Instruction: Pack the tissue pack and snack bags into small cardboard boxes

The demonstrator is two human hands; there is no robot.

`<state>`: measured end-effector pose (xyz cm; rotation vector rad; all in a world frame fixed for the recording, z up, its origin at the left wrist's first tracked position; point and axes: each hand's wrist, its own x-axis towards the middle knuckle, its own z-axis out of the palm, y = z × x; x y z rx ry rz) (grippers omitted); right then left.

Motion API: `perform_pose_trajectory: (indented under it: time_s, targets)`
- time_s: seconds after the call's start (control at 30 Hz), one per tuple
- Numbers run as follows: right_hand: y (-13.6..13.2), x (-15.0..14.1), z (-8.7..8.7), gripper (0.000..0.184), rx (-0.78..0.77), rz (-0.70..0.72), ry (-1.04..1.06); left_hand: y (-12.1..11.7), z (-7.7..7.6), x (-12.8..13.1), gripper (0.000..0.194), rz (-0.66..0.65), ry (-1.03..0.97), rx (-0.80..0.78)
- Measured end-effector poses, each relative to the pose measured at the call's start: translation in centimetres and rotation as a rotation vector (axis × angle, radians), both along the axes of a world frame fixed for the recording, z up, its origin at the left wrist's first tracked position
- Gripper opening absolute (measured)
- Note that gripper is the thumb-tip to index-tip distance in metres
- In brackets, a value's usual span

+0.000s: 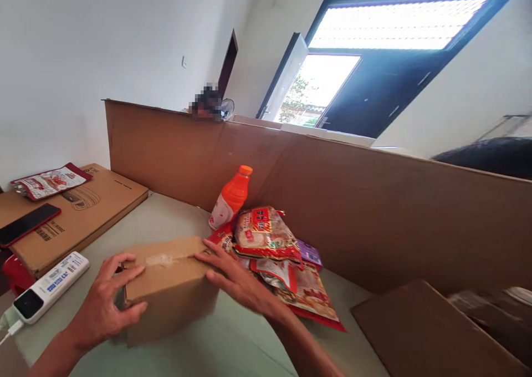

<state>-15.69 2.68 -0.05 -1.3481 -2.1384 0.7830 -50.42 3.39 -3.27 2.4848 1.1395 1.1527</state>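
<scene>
A small brown cardboard box (pixel 170 288), taped shut along its top, stands on the pale green table (pixel 166 216). My left hand (pixel 106 302) wraps round the box's left end, thumb on its front. My right hand (pixel 236 280) presses flat on its right end and top edge, fingers stretched. Right of the box lies a heap of red snack packets (pixel 274 249). An orange drink bottle (pixel 230 198) leans behind them.
A tall cardboard wall (pixel 374 199) fences the far side. At the left, a flat carton (pixel 83 205) carries a phone (pixel 27 223) and a snack packet (pixel 50 181). A white power bank (pixel 50 285) lies near the edge. Cardboard sheet (pixel 424 332) at right. A person sits behind the wall.
</scene>
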Motion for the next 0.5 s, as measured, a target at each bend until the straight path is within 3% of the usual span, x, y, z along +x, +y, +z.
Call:
perform_pose_trajectory:
  time_s: [0.17, 0.3, 0.4, 0.5]
  targets:
    - [15.4, -4.3, 3.9, 0.069, 0.045, 0.220, -0.012, 8.1, 3.1, -2.9, 0.039, 0.222, -0.041, 0.138]
    - [25.6, -9.8, 7.3, 0.050, 0.186, 0.147, -0.030, 16.4, 5.6, -5.4, 0.045, 0.408, -0.050, 0.261]
    - [30.4, -14.7, 7.2, 0.046, 0.191, 0.034, -0.020, 21.9, 5.7, -6.8, 0.044, 0.507, -0.046, 0.293]
    - [33.0, -18.8, 5.0, 0.052, 0.162, -0.116, 0.003, 26.0, 4.7, -7.5, 0.040, 0.585, -0.023, 0.293]
